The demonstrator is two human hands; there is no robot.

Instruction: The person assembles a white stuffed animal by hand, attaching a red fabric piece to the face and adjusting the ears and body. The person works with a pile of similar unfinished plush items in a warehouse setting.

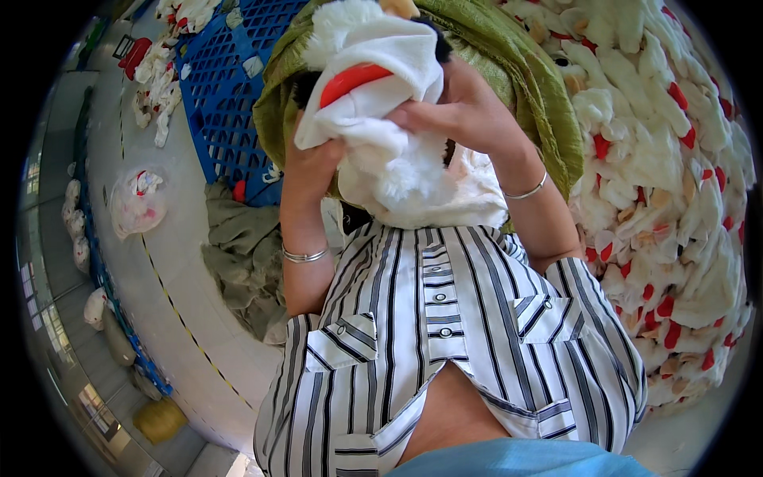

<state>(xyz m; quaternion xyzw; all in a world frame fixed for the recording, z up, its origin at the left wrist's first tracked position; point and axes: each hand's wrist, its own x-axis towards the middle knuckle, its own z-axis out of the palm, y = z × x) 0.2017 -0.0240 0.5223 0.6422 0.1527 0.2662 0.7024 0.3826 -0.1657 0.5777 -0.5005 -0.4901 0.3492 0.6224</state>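
I hold up a white plush toy skin (373, 71) that looks limp and unstuffed, with a red patch, fluffy white fur and some black fur at its edges. My left hand (318, 159) grips its lower left side, the fingers partly hidden behind the fabric. On the other side my right hand (461, 111) is closed on it, the thumb pressed onto the white cloth. Just beneath lies more white plush (477, 191), inside the mouth of a green woven sack (548, 127) that stands open in front of me.
At right a large heap of white plush pieces (636, 175) with red parts reaches close to my arm. A blue plastic pallet (214, 119) lies far left, beside grey-green cloth (242, 254). A clear plastic bag (141, 203) rests on the floor near a yellow-black line.
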